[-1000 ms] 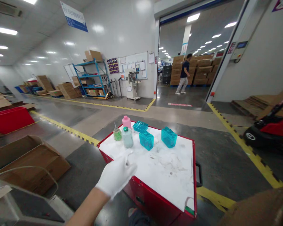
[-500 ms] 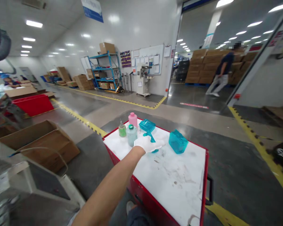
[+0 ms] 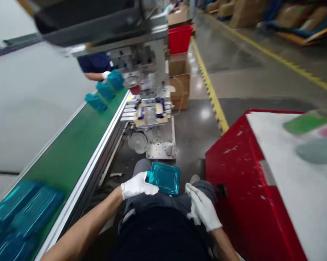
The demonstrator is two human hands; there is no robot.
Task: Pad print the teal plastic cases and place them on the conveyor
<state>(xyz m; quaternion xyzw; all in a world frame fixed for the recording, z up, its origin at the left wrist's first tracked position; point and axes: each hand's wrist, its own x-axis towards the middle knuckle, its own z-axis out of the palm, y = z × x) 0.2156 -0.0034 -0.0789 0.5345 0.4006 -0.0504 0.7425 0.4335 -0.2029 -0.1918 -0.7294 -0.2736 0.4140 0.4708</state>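
My left hand (image 3: 139,185), in a white glove, grips a flat teal translucent plastic bottle (image 3: 166,178) by its neck end, with the thumb near its lower edge. The bottle lies over my lap, its broad face turned up. To its right is my right hand (image 3: 203,207), also gloved, apart from the bottle. Its fingers stretch toward the bottle and the thumb stands off below them. No held thing shows in it. Several more teal bottles (image 3: 29,210) lie on the green conveyor belt (image 3: 78,145) at my left.
A red cart (image 3: 234,163) with a white top stands close at my right, blurred containers (image 3: 315,145) on it. Ahead is a machine (image 3: 149,112) with blue-edged fixtures. A co-worker's gloved hand (image 3: 106,74) is near teal bottles (image 3: 105,90) farther up the belt.
My view has swung left and down from the cart to the conveyor and my lap. A gloved hand was reaching over the cart top; now both hands are before me, the left holding a bottle.
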